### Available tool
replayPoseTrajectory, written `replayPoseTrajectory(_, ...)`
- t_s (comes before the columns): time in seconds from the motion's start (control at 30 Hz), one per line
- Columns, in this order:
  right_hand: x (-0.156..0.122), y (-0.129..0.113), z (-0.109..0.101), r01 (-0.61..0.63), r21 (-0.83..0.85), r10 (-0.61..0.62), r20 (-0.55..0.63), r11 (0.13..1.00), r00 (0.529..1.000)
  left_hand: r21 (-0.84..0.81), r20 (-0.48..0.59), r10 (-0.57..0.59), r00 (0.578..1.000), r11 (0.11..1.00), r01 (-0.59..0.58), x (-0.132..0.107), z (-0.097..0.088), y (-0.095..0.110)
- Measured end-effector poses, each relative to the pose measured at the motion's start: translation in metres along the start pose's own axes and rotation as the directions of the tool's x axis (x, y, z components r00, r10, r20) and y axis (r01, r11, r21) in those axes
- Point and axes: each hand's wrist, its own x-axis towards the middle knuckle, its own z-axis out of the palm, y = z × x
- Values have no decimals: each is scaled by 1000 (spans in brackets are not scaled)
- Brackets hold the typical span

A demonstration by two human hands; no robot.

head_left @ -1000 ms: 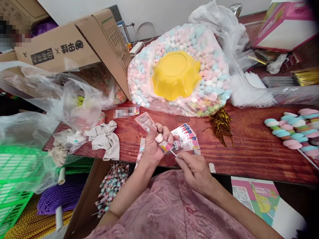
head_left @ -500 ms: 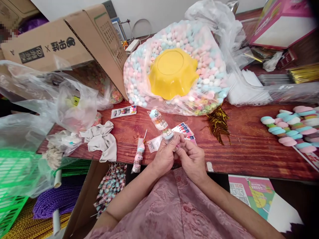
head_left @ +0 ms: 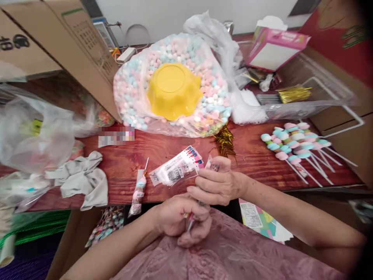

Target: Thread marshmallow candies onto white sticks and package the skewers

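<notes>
My left hand (head_left: 183,217) is closed around the lower end of a bagged marshmallow skewer, whose stick shows between the fingers. Just above it my right hand (head_left: 220,181) is curled round the bag, and a printed tip of the bagged marshmallow skewer (head_left: 215,166) pokes out past its fingers. The hands hide most of the skewer. Beyond them lies a fan of printed clear bags (head_left: 175,171). Left of those, another bagged marshmallow skewer (head_left: 138,194) rests near the table's front edge, its stick pointing away.
A big bag of marshmallows (head_left: 134,85) carries an upturned yellow bowl (head_left: 175,89). Gold twist ties (head_left: 225,142) lie beside it. Unwrapped marshmallow skewers (head_left: 297,142) are piled at right. A grey cloth (head_left: 87,181) and a cardboard box (head_left: 72,42) stand left.
The view has swung right. The skewer has turned from pointing away to lying between both hands. My right hand has moved from its stick end to round its bag; my left grips low down.
</notes>
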Motion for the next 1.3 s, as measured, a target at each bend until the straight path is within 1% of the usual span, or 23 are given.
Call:
replayPoseTrajectory(0.07, 2, -7, 1, -7, 22, 5, 119, 1000, 993, 309, -140, -36, 989, 948, 78, -5, -2, 2)
replayPoseTrajectory(0.1, 4, -13, 0, -47, 45, 35, 239, 998, 970, 461, -229, 0, 974, 880, 109, -8, -3, 3)
replayPoseTrajectory(0.13, 6, -19, -1, -114, 71, 79, 376, 991, 923, 610, -304, 69, 950, 781, 138, -11, -5, 3)
replayPoseTrajectory(0.17, 9, -26, -4, -205, 93, 131, 508, 974, 851, 743, -351, 149, 925, 646, 178, -14, -6, 3)
replayPoseTrajectory(0.23, 15, -33, -10, -445, 128, 223, 724, 886, 653, 905, -390, 287, 875, 293, 308, -15, -5, 0)
replayPoseTrajectory(0.3, 18, -32, -16, -700, 208, 209, 863, 684, 461, 892, -380, 369, 848, -97, 441, -13, -1, -6)
replayPoseTrajectory(0.33, 18, -28, -18, -810, 251, 149, 913, 529, 380, 859, -357, 381, 853, -224, 460, -11, 1, -9)
replayPoseTrajectory(0.37, 17, -23, -20, -897, 271, 65, 948, 348, 312, 838, -309, 399, 863, -315, 445, -10, 2, -12)
replayPoseTrajectory(0.43, 13, -12, -21, -977, 214, -90, 973, 3, 213, 821, -130, 460, 878, -446, 355, -8, 1, -17)
replayPoseTrajectory(0.47, 10, -8, -21, -981, 157, -128, 977, -114, 171, 809, -27, 496, 868, -499, 310, -8, -2, -19)
replayPoseTrajectory(0.53, 3, -5, -19, -971, 101, -109, 986, -218, 127, 786, 127, 584, 802, -552, 278, -8, -9, -24)
replayPoseTrajectory(0.63, -4, -7, -12, -971, 128, 12, 992, -200, 129, 815, 152, 683, 714, -496, 301, -7, -19, -32)
replayPoseTrajectory(0.73, -6, -6, -6, -979, 122, 1, 992, -162, 124, 847, 112, 698, 707, -440, 300, -5, -23, -36)
replayPoseTrajectory(0.8, -6, 2, -4, -986, 153, 26, 988, -63, 152, 879, 77, 726, 683, -373, 298, -4, -24, -34)
replayPoseTrajectory(0.83, -6, 8, -4, -983, 179, 103, 978, 36, 182, 909, 48, 752, 658, -306, 284, -4, -25, -32)
replayPoseTrajectory(0.9, -9, 24, -6, -939, 123, 377, 893, 322, 246, 971, -63, 817, 573, -81, 223, -3, -27, -28)
replayPoseTrajectory(0.93, -12, 32, -7, -891, 6, 520, 810, 455, 271, 982, -151, 843, 516, 69, 174, -3, -29, -27)
replayPoseTrajectory(0.97, -16, 41, -7, -828, -144, 629, 722, 542, 287, 967, -256, 851, 458, 232, 109, -2, -30, -26)
replayPoseTrajectory(1.03, -25, 54, -4, -686, -394, 725, 627, 612, 287, 838, -482, 794, 370, 541, -69, 0, -33, -25)
replayPoseTrajectory(1.07, -30, 58, -2, -626, -454, 726, 628, 634, 280, 730, -577, 737, 352, 659, -181, 2, -34, -26)
replayPoseTrajectory(1.13, -38, 61, 3, -563, -482, 703, 655, 671, 276, 466, -699, 612, 371, 783, -412, 6, -33, -25)
replayPoseTrajectory(1.2, -45, 58, 7, -562, -483, 712, 631, 672, 308, 215, -740, 520, 426, 784, -582, 8, -32, -22)
replayPoseTrajectory(1.3, -53, 48, 4, -618, -454, 761, 473, 642, 444, -24, -724, 459, 516, 730, -683, 9, -29, -11)
